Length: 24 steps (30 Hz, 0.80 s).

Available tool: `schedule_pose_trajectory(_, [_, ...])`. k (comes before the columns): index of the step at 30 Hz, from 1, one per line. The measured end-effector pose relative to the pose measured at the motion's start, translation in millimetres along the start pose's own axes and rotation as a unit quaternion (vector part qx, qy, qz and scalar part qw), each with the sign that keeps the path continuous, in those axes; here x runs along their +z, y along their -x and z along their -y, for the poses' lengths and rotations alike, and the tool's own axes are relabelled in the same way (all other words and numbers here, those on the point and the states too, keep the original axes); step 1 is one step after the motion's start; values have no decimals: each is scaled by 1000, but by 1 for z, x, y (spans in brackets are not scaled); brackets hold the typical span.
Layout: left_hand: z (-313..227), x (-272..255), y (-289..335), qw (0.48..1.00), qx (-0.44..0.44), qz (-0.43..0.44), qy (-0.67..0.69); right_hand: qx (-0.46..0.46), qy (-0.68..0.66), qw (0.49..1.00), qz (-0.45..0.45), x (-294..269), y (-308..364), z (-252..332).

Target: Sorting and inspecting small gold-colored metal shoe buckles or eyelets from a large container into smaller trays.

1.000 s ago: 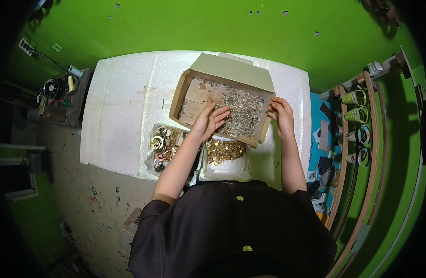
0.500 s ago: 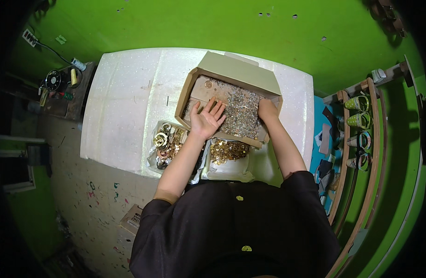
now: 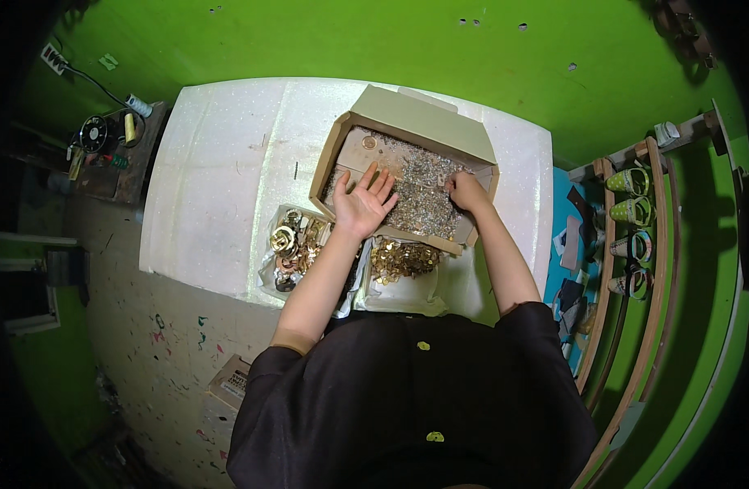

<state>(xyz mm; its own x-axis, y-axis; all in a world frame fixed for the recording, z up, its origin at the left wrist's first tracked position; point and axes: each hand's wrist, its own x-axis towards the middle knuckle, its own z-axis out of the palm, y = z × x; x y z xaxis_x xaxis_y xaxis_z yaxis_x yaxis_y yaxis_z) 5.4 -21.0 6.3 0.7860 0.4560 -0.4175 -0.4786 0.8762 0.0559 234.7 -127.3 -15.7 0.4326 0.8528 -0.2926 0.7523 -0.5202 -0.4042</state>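
Observation:
A shallow cardboard box (image 3: 423, 122) lies tilted on the white glittery table, its inside strewn with many small shiny metal pieces (image 3: 419, 196). Palm up, with fingers spread, my left hand (image 3: 362, 208) hovers over the box's near left side and holds nothing I can see. My right hand (image 3: 467, 193) is inside the box at the right, fingers pinched together among the small pieces; what they hold is too small to make out. Close to me are a tray of gold and dark ring-shaped metal parts (image 3: 285, 239) and a white tray with gold pieces (image 3: 404, 261).
The white table (image 3: 219, 179) stands against a green wall. On the left is a small wooden stand (image 3: 121, 175) with thread spools. A wooden rack (image 3: 615, 269) holding several sandals (image 3: 629, 209) is at the right, beside a blue surface with scraps.
My right hand has shifted slightly left and its fingers have come up into view over the small pieces. The left hand has stayed nearly in place, palm up.

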Motion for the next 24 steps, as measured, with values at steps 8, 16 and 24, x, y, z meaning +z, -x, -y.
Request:
schedule_pose_trajectory(8, [-1, -2, 1, 1000, 0, 11, 0, 53, -475, 878, 12, 2, -12, -8])
schedule_pose_trajectory(16, [-1, -3, 0, 1000, -4, 9, -6, 5, -140, 989, -41, 16, -8, -21])
schedule_pose_trajectory(24, [0, -2, -6, 1000, -7, 5, -16, -85, -109, 990, -39, 20, 13, 16])
